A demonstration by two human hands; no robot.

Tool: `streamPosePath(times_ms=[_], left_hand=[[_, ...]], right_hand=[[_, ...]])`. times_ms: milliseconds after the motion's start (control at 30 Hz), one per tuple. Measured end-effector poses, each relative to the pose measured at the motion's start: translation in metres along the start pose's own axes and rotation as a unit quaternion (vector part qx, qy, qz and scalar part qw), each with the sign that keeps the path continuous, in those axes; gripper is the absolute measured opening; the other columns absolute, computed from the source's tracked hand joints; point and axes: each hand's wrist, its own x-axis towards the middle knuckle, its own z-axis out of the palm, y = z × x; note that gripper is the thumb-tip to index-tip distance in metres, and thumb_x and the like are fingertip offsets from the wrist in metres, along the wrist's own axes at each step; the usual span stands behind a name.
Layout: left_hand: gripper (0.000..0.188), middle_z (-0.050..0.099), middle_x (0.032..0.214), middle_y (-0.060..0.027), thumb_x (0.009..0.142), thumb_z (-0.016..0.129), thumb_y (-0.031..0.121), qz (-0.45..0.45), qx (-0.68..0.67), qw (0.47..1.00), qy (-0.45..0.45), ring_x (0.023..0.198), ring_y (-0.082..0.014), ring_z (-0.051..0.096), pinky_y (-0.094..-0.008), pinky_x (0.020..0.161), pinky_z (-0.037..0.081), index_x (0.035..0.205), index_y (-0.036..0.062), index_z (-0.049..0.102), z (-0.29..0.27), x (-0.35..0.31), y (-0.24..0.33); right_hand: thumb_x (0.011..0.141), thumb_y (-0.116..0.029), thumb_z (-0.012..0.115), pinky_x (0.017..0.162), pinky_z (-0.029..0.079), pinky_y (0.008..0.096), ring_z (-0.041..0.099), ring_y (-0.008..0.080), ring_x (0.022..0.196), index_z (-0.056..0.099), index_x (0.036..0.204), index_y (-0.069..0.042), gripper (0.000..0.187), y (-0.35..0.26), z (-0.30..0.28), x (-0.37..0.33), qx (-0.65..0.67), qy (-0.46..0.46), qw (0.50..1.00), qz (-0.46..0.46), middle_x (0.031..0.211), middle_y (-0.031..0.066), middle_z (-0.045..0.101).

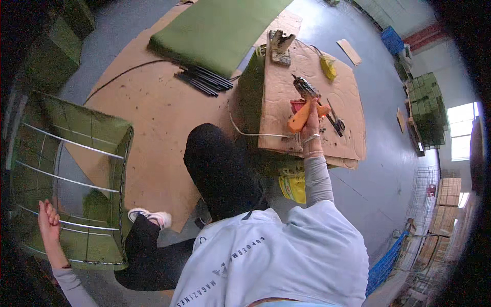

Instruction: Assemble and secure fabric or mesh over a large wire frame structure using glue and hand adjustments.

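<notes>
We see the right hand point(310, 128) closed around the orange handle of a glue gun point(305, 105) that lies on a cardboard sheet point(307, 61) topping a green foam block point(250, 94), which serves as a low desk. The left hand point(48, 215) is curled into a fist on a thin wire of the green foam frame point(71, 174), well apart from the gun, out at the person's left side.

We judge the main risk to be the hot nozzle: it points across the cardboard toward the scissors point(335, 122) and a small red tub point(297, 105) just beside it, so a careless lift could drag glue over them or knock them off. The white cord point(250, 134) trails from the gun over the desk edge near the knee in black cloth; a snag there could jerk the gun. With the arms spread so wide, the frame could tip if the left grip slackens.

The cardboard is matt brown, scuffed and marked with curved lines. The foam looks soft and dull green, in flat slabs. The frame wires are thin, pale and shiny. A bundle of black rods point(204, 79) lies on the floor cardboard beside a large green foam slab point(215, 28)
</notes>
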Motion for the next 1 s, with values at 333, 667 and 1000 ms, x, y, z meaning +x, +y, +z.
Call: streamPosePath(times_ms=[333,667,1000], left_hand=[[0.034,0.035,0.056,0.0051,0.096,0.044,0.041,-0.016,-0.026,0.998,0.051,0.038,-0.004,0.026,-0.0202,0.031,0.021,0.093,0.0098,0.056,-0.018,0.004,0.001],[0.033,0.034,0.057,0.0055,0.097,0.043,0.038,-0.018,-0.08,0.997,-0.01,0.039,-0.0037,0.024,-0.0205,0.033,0.021,0.096,0.0072,0.055,-0.017,0.023,-0.003],[0.031,0.029,0.056,0.0062,0.096,0.046,0.036,-0.016,-0.067,0.996,-0.053,0.042,-0.0034,0.025,-0.0194,0.037,0.021,0.098,0.0052,0.051,0.044,-0.028,0.006]], right_hand=[[0.08,-0.065,0.053,0.077,0.051,0.0337,0.06,0.0191,0.083,0.053,0.115,-0.012,0.064,0.017,0.08,0.154,0.086,-0.036,0.996,0.004,0.095,0.0016,0.059],[0.087,-0.058,0.049,0.074,0.051,0.036,0.06,0.0224,0.078,0.056,0.115,-0.008,0.057,0.037,0.027,0.221,-0.27,0.124,0.949,-0.109,0.095,0.003,0.061],[0.091,-0.032,0.057,0.059,0.048,0.0329,0.062,0.0157,0.067,0.063,0.093,-0.003,0.03,0.03,0.233,0.084,-0.569,-0.227,0.717,-0.333,0.077,0.0106,0.066]])
